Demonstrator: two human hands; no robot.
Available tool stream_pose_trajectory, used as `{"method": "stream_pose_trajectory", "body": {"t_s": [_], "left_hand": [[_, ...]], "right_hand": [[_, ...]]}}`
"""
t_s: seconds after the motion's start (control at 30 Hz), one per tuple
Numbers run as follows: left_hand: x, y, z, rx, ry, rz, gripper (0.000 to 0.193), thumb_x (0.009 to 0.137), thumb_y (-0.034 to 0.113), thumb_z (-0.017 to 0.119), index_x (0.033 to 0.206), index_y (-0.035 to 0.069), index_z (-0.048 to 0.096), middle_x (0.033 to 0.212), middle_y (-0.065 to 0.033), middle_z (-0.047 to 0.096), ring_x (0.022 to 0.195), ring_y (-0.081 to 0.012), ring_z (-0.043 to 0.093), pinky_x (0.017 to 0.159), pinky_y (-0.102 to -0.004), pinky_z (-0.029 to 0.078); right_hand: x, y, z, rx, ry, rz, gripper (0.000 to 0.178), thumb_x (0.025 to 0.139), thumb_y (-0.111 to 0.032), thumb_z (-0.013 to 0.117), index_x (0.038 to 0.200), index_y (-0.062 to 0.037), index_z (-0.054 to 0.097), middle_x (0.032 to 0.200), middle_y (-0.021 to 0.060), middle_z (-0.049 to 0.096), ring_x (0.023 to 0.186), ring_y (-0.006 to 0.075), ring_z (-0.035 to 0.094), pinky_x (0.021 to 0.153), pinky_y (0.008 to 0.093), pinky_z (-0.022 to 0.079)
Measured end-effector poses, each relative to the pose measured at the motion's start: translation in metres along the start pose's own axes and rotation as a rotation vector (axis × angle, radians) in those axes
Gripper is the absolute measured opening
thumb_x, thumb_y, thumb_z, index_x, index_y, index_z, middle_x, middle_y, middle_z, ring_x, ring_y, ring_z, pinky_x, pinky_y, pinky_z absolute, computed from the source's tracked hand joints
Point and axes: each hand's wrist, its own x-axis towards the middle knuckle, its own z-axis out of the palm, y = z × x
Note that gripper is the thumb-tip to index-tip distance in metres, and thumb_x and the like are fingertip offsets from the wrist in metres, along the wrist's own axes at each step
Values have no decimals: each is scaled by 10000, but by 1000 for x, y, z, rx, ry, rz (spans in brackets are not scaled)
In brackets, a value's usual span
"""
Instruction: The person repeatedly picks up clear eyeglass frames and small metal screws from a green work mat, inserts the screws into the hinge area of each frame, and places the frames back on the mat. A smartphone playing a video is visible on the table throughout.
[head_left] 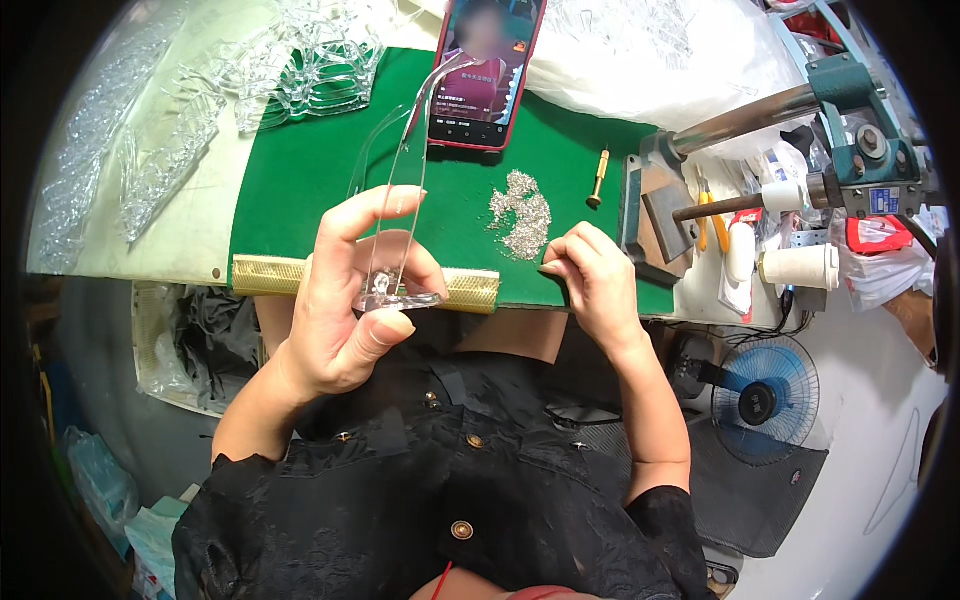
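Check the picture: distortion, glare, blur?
Head view: dark corners, fisheye distortion toward the rim; white plastic bag nearly washed out; glints on the clear frame and metal bits; a blurred patch on the phone screen.

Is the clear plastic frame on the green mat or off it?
Off it: the left hand holds the clear plastic frame in midair, gripped at its near end.
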Motion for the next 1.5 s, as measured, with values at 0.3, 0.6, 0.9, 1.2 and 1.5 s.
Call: {"method": "stream_pose_trajectory", "body": {"t_s": [0.3,0.6,0.9,1.2,1.5], "left_hand": [[-1,2,-2,13,0,2,912,828,628,582,1389,13,208,857,-154,603,703,-155,590,569,-220,429],[9,4,10,-37,-160,-5,957,798,636,612,1400,24,188,877,-163,614,714,-175,592,638,-265,479],[29,-9,60,185,-406,150,708,887,413,608,1363,3,281,958,-160,660,847,-324,670,727,-348,507],[27,-10,67,210,-351,117,709,874,483,577,1349,23,320,785,-121,610,701,-305,635,627,-345,483],[27,-11,68,203,-323,115,684,864,421,627,1344,30,336,728,-110,585,653,-292,618,604,-334,470]], "right_hand": [[-6,-3,2,-126,54,-15,124,725,-79,694,762,-57,577,761,57,515,735,252,521,628,366,440],[-13,0,5,-93,71,-11,85,760,-50,639,772,-50,554,778,74,508,744,276,501,672,374,402],[22,-55,-62,168,268,-406,111,806,-138,639,785,-73,551,773,70,514,717,236,493,658,331,406],[19,-62,-58,33,328,-431,220,572,-76,715,758,-76,597,763,36,535,703,222,503,638,322,407],[20,-59,-56,70,364,-418,190,596,-110,741,740,-72,623,751,27,545,709,213,508,626,307,414]]}}
